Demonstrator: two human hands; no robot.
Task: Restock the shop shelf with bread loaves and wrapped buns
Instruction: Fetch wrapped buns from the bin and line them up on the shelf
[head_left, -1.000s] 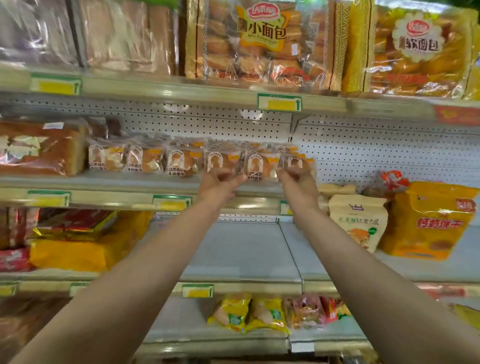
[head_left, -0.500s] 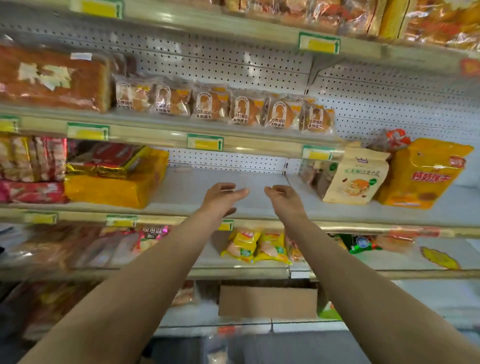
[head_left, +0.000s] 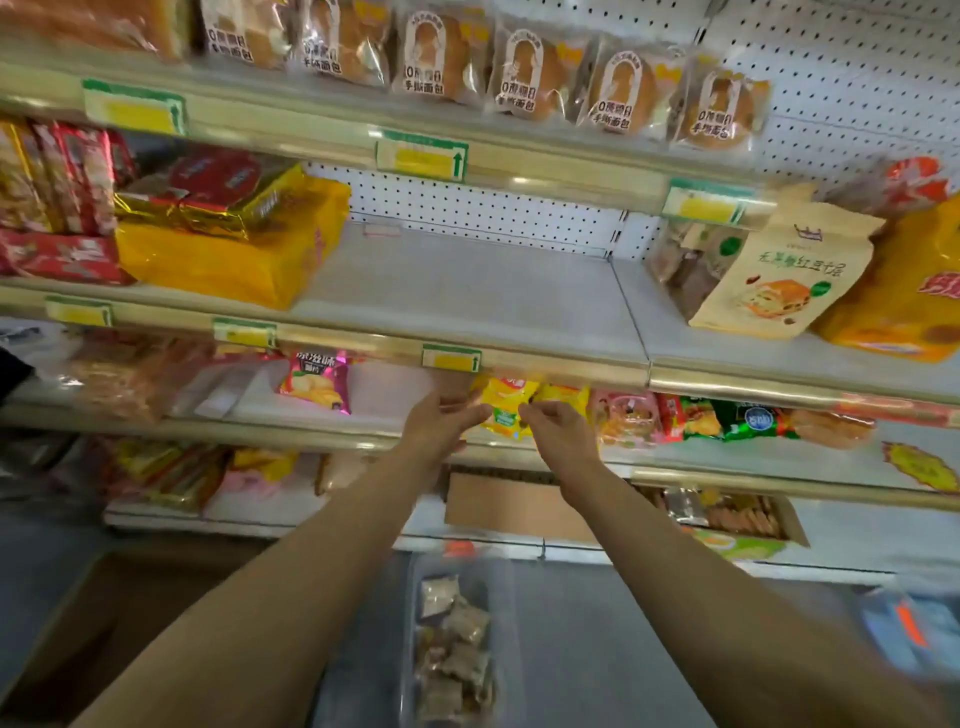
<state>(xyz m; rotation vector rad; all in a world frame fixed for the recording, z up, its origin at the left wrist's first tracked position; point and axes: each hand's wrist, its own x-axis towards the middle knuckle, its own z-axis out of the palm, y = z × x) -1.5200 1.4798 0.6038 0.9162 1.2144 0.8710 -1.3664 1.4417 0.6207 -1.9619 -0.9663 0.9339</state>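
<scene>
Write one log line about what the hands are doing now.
left hand: open, empty | right hand: loosely curled, empty | clear plastic bin of wrapped buns: below

Both hands (head_left: 498, 428) outstretched, loosely curled, empty

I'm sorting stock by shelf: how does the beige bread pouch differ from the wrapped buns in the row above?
The beige pouch is opaque paper with a printed bread picture; the wrapped buns sit in clear film, bread visible. The pouch stands alone, leaning back; the buns form a row. The pouch looks larger than any one bun. Both bear printed labels.
</scene>
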